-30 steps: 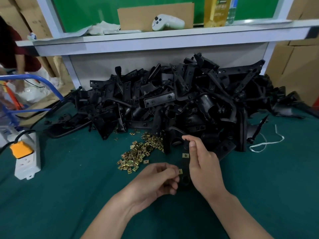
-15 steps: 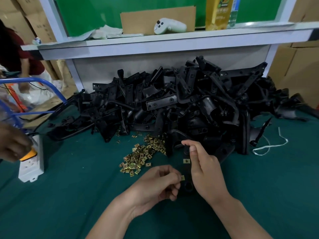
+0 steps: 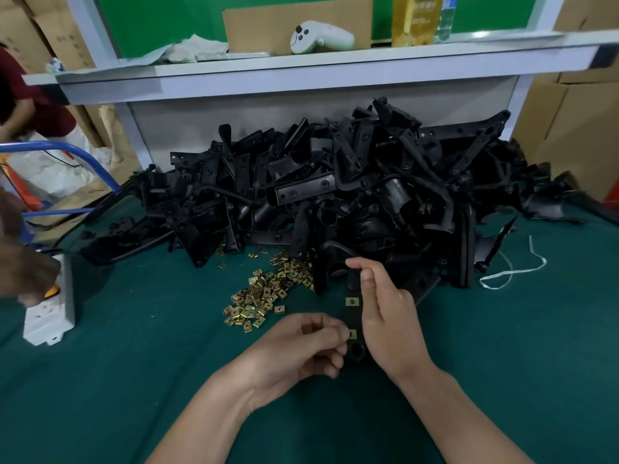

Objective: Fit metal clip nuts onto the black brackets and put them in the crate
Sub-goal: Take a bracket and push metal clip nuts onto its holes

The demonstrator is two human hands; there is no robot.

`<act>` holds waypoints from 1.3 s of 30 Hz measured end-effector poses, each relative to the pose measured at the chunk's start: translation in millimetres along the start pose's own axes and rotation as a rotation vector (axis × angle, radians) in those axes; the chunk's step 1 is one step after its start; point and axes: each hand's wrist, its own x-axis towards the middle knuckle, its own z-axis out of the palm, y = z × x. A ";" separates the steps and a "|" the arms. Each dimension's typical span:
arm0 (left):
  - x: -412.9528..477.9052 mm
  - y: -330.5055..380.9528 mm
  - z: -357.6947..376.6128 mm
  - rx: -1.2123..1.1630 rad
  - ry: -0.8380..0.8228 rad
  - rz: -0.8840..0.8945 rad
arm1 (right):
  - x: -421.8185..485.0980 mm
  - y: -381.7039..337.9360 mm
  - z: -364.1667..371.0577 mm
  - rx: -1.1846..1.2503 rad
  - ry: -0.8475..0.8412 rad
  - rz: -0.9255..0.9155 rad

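Two bare hands work low over the green table (image 3: 134,380).

Right hand (image 3: 390,319): fingers (image 3: 368,279) curled round one black bracket (image 3: 353,316). It is a narrow strip with its long axis pointing away from the person, and thumb and forefinger clamp its far end.

Left hand (image 3: 298,349): fingertips (image 3: 338,333) pinch the lower clip nut (image 3: 352,334) against the bracket's left edge.

Clip nuts on this bracket: two. The upper clip nut (image 3: 351,301) sits mid-strip. The lower one is just above the round eye at the near end.

Loose clip nuts (image 3: 264,296): one brass-coloured scatter on the table, near the held bracket on its left. Too many to count.

Bracket heap (image 3: 335,195): one large tangle of black parts behind the hands, against the back panel. Not countable.

One white power strip (image 3: 50,316) lies at the table's left edge, and another person's hand (image 3: 23,279), blurred, is at its orange plug. One loop of white string (image 3: 512,272) lies right of the heap.

The shelf (image 3: 335,65) above carries one white controller (image 3: 320,36), one cardboard sheet (image 3: 261,28) and one yellow carton (image 3: 413,20).
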 end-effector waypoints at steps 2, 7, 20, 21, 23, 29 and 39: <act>-0.1 -0.8 -1.3 -0.075 -0.044 -0.015 | 0.8 0.0 -0.5 0.011 0.020 0.006; 0.4 -3.2 -3.1 -0.175 -0.090 -0.016 | 2.2 0.1 -2.9 0.041 0.069 0.017; 2.5 -6.7 -0.9 -0.081 -0.056 0.002 | 1.5 0.4 -3.0 0.003 0.059 -0.003; 2.7 -6.6 -0.4 -0.084 -0.052 0.006 | 1.9 1.1 -2.6 0.011 0.065 0.003; 2.7 -6.4 0.5 -0.093 -0.057 0.018 | 2.1 1.9 -2.0 0.030 0.067 0.012; 1.0 -4.2 2.4 -0.113 -0.063 0.036 | 1.9 0.2 -1.9 0.024 0.091 0.005; 5.6 -7.6 5.8 0.388 0.502 0.485 | -1.7 -7.5 -4.5 0.258 0.050 0.186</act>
